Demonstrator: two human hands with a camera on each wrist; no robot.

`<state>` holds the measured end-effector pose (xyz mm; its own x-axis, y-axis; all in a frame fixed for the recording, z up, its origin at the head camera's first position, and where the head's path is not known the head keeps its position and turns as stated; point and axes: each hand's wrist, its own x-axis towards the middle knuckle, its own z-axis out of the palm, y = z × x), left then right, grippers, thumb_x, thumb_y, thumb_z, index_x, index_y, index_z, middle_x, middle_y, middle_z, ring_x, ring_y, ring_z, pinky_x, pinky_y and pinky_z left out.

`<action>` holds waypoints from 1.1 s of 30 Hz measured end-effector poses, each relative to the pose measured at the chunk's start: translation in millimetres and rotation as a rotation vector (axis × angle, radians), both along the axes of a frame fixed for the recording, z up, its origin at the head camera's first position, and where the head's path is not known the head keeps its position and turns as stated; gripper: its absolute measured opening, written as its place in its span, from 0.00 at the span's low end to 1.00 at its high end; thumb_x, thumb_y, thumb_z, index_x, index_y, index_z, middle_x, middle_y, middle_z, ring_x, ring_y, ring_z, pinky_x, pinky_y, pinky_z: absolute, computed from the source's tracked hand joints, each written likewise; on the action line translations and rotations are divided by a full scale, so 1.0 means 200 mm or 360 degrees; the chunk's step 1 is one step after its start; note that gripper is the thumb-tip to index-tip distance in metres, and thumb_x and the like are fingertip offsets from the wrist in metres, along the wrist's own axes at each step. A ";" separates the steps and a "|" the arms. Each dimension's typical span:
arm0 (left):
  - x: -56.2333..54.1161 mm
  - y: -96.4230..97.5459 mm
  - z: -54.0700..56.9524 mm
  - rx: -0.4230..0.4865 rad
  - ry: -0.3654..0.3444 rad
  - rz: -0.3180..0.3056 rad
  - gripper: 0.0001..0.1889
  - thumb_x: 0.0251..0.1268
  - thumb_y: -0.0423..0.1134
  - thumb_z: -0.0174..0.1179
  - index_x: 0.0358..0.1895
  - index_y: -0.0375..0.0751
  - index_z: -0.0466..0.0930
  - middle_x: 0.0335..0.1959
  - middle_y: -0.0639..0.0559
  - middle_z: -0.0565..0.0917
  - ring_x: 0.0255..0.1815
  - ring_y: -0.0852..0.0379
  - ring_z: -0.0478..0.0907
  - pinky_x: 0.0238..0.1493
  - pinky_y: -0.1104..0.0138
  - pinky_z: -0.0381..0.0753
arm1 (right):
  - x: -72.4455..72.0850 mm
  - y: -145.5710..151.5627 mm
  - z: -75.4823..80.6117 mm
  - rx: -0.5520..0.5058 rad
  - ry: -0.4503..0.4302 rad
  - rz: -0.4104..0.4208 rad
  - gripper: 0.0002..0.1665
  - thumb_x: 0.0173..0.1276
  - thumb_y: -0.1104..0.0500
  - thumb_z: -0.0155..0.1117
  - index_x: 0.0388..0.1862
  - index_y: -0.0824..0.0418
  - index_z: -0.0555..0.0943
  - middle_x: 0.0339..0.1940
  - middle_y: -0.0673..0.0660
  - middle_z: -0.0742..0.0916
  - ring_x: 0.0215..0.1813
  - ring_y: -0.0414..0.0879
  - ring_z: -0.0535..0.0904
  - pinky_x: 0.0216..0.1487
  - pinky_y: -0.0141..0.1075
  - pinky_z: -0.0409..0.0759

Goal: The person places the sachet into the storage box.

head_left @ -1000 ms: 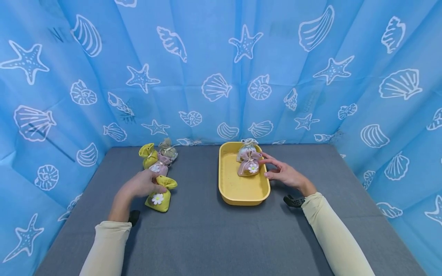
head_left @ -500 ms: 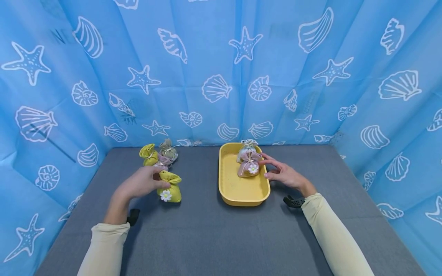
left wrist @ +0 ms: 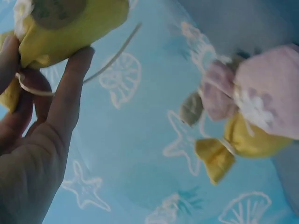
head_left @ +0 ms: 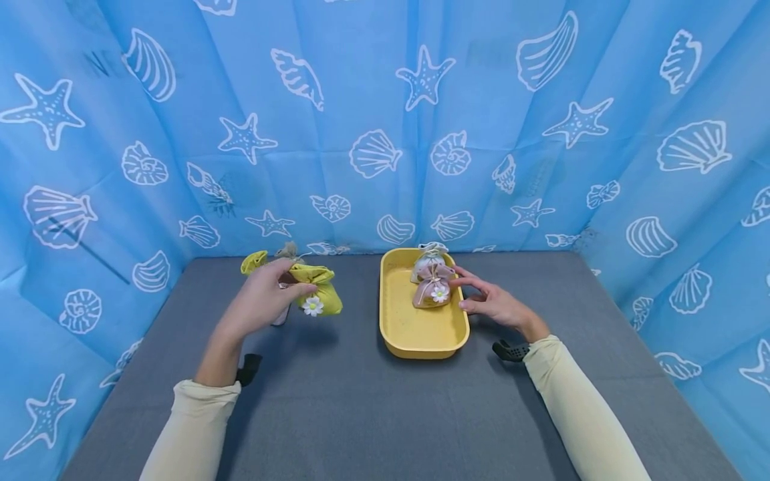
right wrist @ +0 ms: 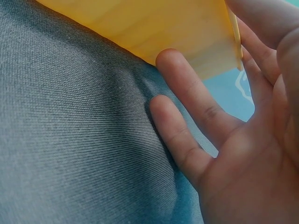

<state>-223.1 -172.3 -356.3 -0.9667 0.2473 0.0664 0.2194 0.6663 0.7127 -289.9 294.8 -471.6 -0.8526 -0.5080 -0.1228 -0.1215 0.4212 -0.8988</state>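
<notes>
My left hand [head_left: 261,297] pinches a yellow drawstring pouch [head_left: 327,297] with a white flower by its gathered neck, raised over the table. A loose cord trails from the pouch in the left wrist view. At the right side of a yellow tray [head_left: 415,334], my right hand [head_left: 496,304] holds the rim between thumb and fingers. Its fingertips overlap a pink pouch [head_left: 430,294] inside the tray. In the right wrist view two lower fingers extend under the tray's outer wall.
Behind the pink pouch in the tray sits a pale pouch [head_left: 428,267]. Left of the tray, another yellow pouch [left wrist: 254,140], a pink one [left wrist: 268,84] and a greyish one [left wrist: 191,108] are grouped, partly hidden by my left hand. A blue shell-print curtain [head_left: 385,100] borders the grey table [head_left: 385,421].
My left hand has lifted the yellow pouch from the table and carried it up, back and rightward, closer to the tray. My right hand has stayed at the tray's rim.
</notes>
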 end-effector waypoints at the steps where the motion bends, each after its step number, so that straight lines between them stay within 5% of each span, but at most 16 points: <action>1: 0.00 0.02 0.01 0.0005 0.0040 0.0020 0.17 0.70 0.55 0.65 0.49 0.47 0.80 0.46 0.49 0.84 0.47 0.51 0.83 0.40 0.61 0.80 | 0.00 0.00 0.00 0.0001 0.0000 0.0001 0.29 0.77 0.56 0.61 0.75 0.50 0.69 0.88 0.48 0.47 0.77 0.69 0.67 0.73 0.62 0.69; 9: 0.05 0.20 0.11 0.0104 0.0153 0.0123 0.14 0.68 0.53 0.67 0.49 0.52 0.83 0.48 0.50 0.82 0.52 0.49 0.84 0.40 0.60 0.81 | 0.00 0.00 0.01 -0.0004 0.0001 0.0009 0.29 0.77 0.57 0.60 0.75 0.51 0.69 0.88 0.48 0.46 0.76 0.68 0.68 0.71 0.58 0.74; 16: 0.04 0.36 0.15 0.0081 0.0162 0.0071 0.16 0.71 0.54 0.64 0.52 0.49 0.79 0.44 0.51 0.86 0.46 0.53 0.85 0.38 0.61 0.82 | 0.00 0.00 0.01 -0.0003 -0.0006 0.0009 0.29 0.78 0.58 0.59 0.75 0.51 0.69 0.88 0.48 0.46 0.76 0.68 0.69 0.69 0.54 0.76; 23: -0.03 0.50 0.15 0.0160 0.0246 0.0025 0.15 0.71 0.53 0.64 0.50 0.47 0.80 0.36 0.51 0.86 0.35 0.55 0.81 0.34 0.63 0.79 | 0.00 0.00 0.00 -0.0004 -0.0027 0.0004 0.29 0.78 0.58 0.60 0.75 0.50 0.69 0.88 0.47 0.46 0.75 0.68 0.70 0.70 0.56 0.75; 33: -0.15 0.68 0.16 0.0238 0.0186 -0.0018 0.14 0.66 0.52 0.69 0.40 0.46 0.80 0.35 0.52 0.86 0.36 0.54 0.82 0.33 0.65 0.80 | 0.00 0.00 0.00 -0.0015 -0.0039 -0.0003 0.30 0.77 0.56 0.61 0.75 0.50 0.69 0.88 0.47 0.46 0.76 0.68 0.68 0.70 0.54 0.76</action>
